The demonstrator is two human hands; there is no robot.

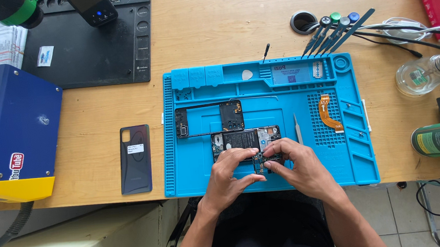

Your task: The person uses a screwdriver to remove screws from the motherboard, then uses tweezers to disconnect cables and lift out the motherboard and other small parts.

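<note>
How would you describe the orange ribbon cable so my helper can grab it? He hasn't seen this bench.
Start at the blue work mat on the wooden desk. On its right side is a grid of small holes; the orange ribbon cable lies there, right of the tweezers. It is the only orange, bent flat strip on the mat.
</note>
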